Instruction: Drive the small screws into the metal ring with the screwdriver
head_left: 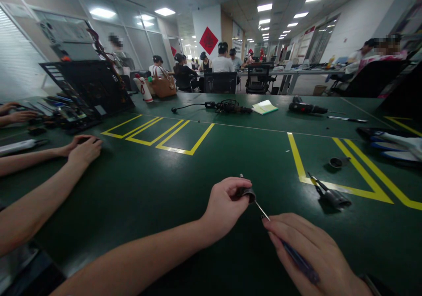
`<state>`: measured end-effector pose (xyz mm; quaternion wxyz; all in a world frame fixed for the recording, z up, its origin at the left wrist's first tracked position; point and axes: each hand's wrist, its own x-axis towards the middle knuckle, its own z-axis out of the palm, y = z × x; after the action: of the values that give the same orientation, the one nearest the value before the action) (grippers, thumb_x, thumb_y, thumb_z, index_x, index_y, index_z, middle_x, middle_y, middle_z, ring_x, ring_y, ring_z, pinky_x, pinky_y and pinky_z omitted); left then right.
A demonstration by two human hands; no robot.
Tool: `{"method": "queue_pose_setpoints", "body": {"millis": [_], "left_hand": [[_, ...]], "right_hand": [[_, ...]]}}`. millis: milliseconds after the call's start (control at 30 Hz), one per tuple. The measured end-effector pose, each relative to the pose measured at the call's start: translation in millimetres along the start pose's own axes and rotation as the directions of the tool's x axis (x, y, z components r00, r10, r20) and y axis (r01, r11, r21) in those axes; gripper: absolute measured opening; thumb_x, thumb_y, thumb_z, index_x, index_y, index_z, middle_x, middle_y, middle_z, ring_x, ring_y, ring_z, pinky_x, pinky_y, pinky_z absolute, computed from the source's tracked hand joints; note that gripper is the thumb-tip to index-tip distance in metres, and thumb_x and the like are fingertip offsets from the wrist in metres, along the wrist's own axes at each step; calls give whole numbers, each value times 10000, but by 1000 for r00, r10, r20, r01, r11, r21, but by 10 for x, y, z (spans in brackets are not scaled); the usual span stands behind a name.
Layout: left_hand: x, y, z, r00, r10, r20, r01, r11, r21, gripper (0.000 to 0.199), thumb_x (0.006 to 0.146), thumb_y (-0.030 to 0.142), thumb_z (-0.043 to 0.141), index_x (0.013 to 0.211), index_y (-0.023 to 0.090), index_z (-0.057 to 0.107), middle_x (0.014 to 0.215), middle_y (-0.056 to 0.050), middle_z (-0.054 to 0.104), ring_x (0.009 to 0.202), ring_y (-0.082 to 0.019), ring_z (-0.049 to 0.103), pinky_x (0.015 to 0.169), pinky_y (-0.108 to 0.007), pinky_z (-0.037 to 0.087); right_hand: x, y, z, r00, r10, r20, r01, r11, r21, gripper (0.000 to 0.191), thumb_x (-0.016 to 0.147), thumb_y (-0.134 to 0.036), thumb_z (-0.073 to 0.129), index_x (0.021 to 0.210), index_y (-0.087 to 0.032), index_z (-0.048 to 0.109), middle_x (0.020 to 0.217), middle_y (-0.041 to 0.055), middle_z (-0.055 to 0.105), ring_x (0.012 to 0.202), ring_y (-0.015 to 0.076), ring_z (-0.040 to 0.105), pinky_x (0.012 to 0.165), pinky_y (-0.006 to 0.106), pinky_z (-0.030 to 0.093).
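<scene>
My left hand (pixel 224 206) pinches a small dark cup-shaped part (pixel 249 194), its round mouth facing towards my right side. A screwdriver (pixel 299 259) with a dark blue handle is gripped in my right hand (pixel 313 243). Its thin metal shaft reaches up to the mouth of the part; where the tip sits inside is hidden. To the right on the green table (pixel 178 186) lies a dark cone-ended part (pixel 334 198) with thin prongs. Behind that rests a small dark ring-shaped part (pixel 336 162) with a side stub.
A co-worker's hands (pixel 85 150) work at the left. Yellow tape (pixel 174 150) marks the table. A cabled device (pixel 227 106), a notepad (pixel 265 107) and a power screwdriver (pixel 306 107) lie further back. White-and-blue gloves (pixel 400 144) lie at the right; a black panel (pixel 92 87) leans at the left.
</scene>
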<state>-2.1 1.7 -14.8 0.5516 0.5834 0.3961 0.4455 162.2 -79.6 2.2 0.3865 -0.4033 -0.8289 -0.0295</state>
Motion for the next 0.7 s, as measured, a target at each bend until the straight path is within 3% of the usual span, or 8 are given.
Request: {"method": "queue_pose_setpoints", "body": {"millis": [700], "left_hand": [[2,-46,-14,1000,-22,8,22,1000,-11,238,663,32,631,881,117,669,891,-63,714,820,-174,681,788,-312,553]], "right_hand": [[-5,-34,-19,999,-32,-12,33,999,19,300,788,-87,516,1045,-204,618,866,74,763,765,219,731,678,297,610]]}}
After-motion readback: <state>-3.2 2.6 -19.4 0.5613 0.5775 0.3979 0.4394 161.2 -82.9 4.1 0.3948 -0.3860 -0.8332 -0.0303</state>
